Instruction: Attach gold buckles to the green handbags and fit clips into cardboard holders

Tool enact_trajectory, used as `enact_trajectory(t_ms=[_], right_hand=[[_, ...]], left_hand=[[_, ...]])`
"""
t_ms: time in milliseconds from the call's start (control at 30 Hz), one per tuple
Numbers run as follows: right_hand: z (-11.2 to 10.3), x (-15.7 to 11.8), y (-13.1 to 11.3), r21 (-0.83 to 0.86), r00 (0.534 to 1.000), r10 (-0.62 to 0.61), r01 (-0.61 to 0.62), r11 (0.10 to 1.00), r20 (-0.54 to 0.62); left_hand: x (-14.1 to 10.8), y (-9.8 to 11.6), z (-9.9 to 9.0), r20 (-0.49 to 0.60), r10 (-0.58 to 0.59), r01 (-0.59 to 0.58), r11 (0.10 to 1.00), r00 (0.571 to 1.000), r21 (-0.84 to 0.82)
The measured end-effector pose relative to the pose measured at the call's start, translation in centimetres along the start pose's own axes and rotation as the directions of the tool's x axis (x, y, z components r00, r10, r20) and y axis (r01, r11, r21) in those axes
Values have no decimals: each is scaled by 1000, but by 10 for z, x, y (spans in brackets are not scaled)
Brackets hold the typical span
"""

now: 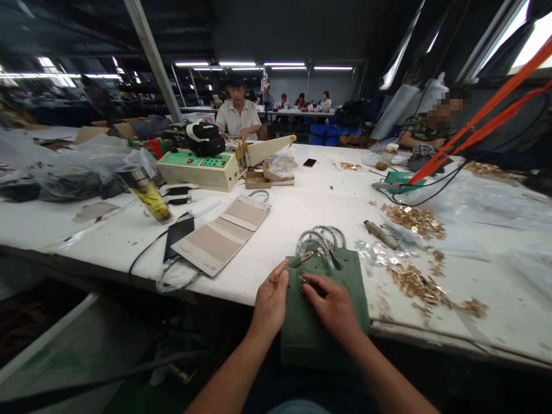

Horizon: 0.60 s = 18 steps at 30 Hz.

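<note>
A green handbag [323, 328] leans at the table's front edge, its grey patterned handles [321, 236] standing up at the far end. A gold metal fitting [307, 256] sits near its top. My left hand [272, 299] is at the bag's left side, thumb and fingers closed on a small gold piece. My right hand [330, 302] lies over the bag's front, with thumb and index finger pinched on a small metal piece [303, 283] against the green surface.
Gold metal pieces [414, 221] lie in heaps at the right beside a wrapped tool [380, 234]. A beige flat panel [224, 236], a bottle [146, 195] and a cream machine [198, 169] stand left. Orange straps [487, 118] hang at right. Two people sit across the table.
</note>
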State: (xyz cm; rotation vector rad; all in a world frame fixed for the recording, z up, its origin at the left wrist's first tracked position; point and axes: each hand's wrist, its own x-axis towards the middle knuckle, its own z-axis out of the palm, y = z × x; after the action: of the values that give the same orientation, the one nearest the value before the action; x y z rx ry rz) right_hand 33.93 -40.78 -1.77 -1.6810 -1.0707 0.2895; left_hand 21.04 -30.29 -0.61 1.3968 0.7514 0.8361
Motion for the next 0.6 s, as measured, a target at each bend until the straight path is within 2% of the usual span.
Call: enact_trajectory(t_ms=[33, 100, 200, 367, 600], right_hand=[[0, 1, -2, -5, 1000, -8, 8, 1000, -1], [0, 3, -7, -21, 1000, -20, 20, 1000, -2], [-1, 6, -12, -63, 999, -37, 37, 997, 12], [-4, 8, -20, -133, 998, -65, 63, 989, -5], [-5, 9, -27, -306, 995, -98, 95, 947, 3]], left_hand=[[-2, 1, 1, -5, -89, 88, 989, 996, -122], [-6, 2, 4, 20, -231, 224, 910, 973, -349], [-10, 5, 11, 46, -297, 276, 803, 954, -528], [-11, 2, 22, -21, -245, 197, 826, 969, -528], [-14, 1, 33, -31, -220, 178, 858, 975, -481]])
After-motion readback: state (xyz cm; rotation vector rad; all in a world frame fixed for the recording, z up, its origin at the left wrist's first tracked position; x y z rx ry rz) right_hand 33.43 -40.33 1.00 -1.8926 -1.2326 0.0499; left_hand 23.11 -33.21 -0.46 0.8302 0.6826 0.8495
